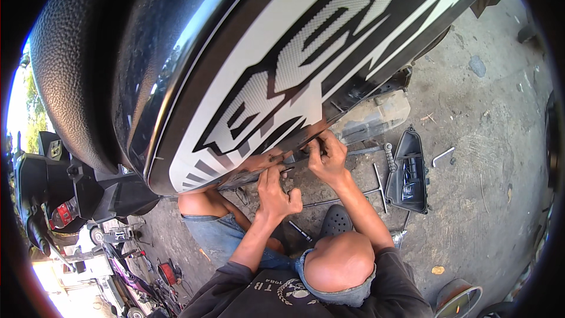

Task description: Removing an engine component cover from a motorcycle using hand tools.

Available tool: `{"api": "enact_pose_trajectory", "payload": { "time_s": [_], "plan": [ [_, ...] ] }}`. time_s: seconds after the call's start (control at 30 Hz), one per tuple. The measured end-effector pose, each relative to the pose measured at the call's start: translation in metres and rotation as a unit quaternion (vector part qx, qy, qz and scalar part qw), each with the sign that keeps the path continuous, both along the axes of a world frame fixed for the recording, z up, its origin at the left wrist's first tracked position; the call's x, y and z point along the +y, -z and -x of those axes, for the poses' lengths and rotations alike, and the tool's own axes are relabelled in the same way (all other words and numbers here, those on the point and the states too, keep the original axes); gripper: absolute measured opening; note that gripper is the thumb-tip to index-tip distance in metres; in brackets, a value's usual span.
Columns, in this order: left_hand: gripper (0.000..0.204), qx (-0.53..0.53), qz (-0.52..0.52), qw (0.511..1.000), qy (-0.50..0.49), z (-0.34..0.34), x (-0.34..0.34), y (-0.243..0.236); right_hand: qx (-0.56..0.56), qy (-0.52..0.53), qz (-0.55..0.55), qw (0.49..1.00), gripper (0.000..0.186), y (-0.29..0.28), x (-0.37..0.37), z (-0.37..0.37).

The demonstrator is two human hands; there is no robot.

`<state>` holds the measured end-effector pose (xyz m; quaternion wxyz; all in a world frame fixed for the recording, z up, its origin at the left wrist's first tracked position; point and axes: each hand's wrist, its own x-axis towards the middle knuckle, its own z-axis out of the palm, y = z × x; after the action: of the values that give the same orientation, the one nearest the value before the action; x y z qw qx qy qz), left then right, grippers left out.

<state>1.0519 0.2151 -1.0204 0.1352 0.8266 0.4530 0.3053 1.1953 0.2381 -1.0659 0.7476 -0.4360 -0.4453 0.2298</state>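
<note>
The scooter's glossy side panel [235, 106], dark with white and grey graphics, slants across the view above my hands. My left hand [276, 195] reaches up to the panel's lower edge, fingers extended and thumb held apart. A small dark piece [287, 169] shows beside its fingertips; I cannot tell if they touch it. Farther right along the same edge, my right hand [327, 158] has its fingers curled and pressed together at the underside. Whatever lies between those fingertips is hidden.
Right of my knees, a T-handle wrench [380, 188] lies on the concrete beside a black plastic cover [410, 171] and an L-shaped hex key [443, 156]. A socket tool [300, 231] is near my grey clog [336, 220]. A round container [459, 300] stands lower right.
</note>
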Motion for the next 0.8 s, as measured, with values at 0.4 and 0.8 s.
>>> {"api": "enact_pose_trajectory", "payload": {
  "time_s": [0.4,0.8],
  "plan": [
    [0.037,0.026,-0.009,1.0,0.002,0.0,0.001,-0.005,-0.073,0.053,-0.039,0.995,0.012,0.012,-0.003,0.006],
    [0.039,0.017,0.012,1.0,0.005,0.002,0.0,0.001,-0.313,-0.226,-0.05,0.921,0.028,-0.034,0.04,-0.006]
  ]
}}
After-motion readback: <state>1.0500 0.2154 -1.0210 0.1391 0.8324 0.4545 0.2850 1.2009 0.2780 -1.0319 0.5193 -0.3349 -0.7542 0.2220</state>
